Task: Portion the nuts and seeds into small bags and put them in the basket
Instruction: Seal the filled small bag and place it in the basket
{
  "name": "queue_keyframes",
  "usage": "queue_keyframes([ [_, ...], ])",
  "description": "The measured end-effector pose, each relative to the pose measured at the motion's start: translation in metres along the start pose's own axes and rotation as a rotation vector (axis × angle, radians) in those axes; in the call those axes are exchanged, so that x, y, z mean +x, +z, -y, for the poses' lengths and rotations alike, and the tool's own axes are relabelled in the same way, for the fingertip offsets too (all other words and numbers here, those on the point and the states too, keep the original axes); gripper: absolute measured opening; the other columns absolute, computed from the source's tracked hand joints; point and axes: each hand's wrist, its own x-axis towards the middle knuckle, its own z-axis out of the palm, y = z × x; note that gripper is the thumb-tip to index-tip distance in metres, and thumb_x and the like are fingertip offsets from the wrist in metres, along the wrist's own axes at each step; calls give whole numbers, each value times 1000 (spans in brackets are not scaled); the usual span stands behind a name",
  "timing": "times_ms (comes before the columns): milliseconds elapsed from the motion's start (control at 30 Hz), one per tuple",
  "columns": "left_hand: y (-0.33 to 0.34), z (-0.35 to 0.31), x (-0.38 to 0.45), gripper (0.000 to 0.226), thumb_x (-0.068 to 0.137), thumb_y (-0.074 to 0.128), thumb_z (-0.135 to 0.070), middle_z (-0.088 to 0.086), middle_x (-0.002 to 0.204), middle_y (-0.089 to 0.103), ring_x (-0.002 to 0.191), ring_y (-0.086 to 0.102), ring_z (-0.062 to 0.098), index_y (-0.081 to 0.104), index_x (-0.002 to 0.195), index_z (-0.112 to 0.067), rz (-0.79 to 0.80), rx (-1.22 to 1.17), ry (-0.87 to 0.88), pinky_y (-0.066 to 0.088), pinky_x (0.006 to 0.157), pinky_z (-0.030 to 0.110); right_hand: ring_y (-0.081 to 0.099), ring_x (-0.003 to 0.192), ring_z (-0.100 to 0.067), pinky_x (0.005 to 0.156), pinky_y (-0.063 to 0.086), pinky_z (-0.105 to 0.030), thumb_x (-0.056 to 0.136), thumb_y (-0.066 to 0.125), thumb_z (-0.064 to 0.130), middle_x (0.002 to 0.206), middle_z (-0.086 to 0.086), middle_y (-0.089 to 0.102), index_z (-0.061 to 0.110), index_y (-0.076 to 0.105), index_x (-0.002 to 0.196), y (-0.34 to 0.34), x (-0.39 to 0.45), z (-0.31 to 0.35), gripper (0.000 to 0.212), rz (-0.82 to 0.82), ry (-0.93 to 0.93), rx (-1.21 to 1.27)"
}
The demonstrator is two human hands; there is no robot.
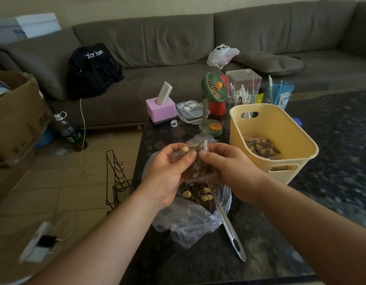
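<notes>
The person is sealing a filled small bag (198,167); the left hand (167,173) and right hand (229,169) are both pinching its top edge above the big loose bag (190,221) of seeds and nuts, where a scoop (229,227) is resting; next, probably, pressing the seal along and carrying it right to the yellow basket (289,145), which is already holding at least one filled bag (262,148).
</notes>
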Motion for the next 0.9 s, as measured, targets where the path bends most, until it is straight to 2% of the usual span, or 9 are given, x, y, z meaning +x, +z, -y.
queue_keyframes([
  [67,3,-2,-2,33,84,80,-30,15,110,79,105,77,34,71,110,-12,-11,26,1,63,87,54,74,102,-41,93,60,-61,92,76,32,114,-29,72,-3,65,115,2,-1,1,43,21,1,12],
  [133,6,-2,-3,28,98,70,-29,16,108,78,101,76,32,71,115,-7,-4,48,2,64,87,52,73,96,-40,91,60,-62,84,80,35,105,-26,72,-2,63,109,2,-1,2,47,19,-5,20],
  [233,8,1,-5,13,104,63,-17,13,106,77,99,75,25,68,112,-8,38,51,16,64,83,44,73,94,-40,87,61,-61,93,77,19,104,-24,69,6,61,104,1,1,1,23,-19,-31,30],
  [367,7,2,-4,25,84,77,-23,13,104,77,100,76,28,61,101,-15,51,14,10,64,84,47,76,90,-33,78,65,-49,101,67,16,101,-18,75,8,65,111,3,0,3,13,-38,-47,9],
  [533,5,-1,-3,3,102,67,-19,8,95,78,87,77,28,65,103,-21,24,-11,-21,62,60,42,67,81,-24,84,58,-44,102,66,34,88,-8,68,-5,60,115,2,2,3,41,-62,-14,-31],
  [667,5,0,-3,22,88,77,-25,7,97,80,96,77,33,68,107,-17,-8,33,-6,65,77,57,70,81,-18,73,59,-33,98,71,36,92,-5,72,11,70,114,3,2,2,29,-27,9,-69],
  [733,6,0,-2,32,81,78,-32,9,99,80,98,77,33,70,107,-16,-45,50,-12,64,84,57,73,80,-16,67,58,-28,100,70,29,93,-8,74,8,72,111,3,3,0,24,-23,1,-93],
  [833,6,-4,-3,48,86,72,-45,22,116,76,109,75,42,70,119,-11,-61,14,-77,61,92,63,74,78,-22,69,63,-38,102,67,21,92,-14,75,2,71,107,3,6,-2,20,-83,-26,-67],
  [900,5,-6,-4,56,90,71,-45,24,124,74,116,73,42,66,130,-6,12,7,-126,58,99,62,76,79,-24,71,64,-39,103,66,22,92,-17,76,2,71,106,2,7,-1,21,-117,-44,-47],
])
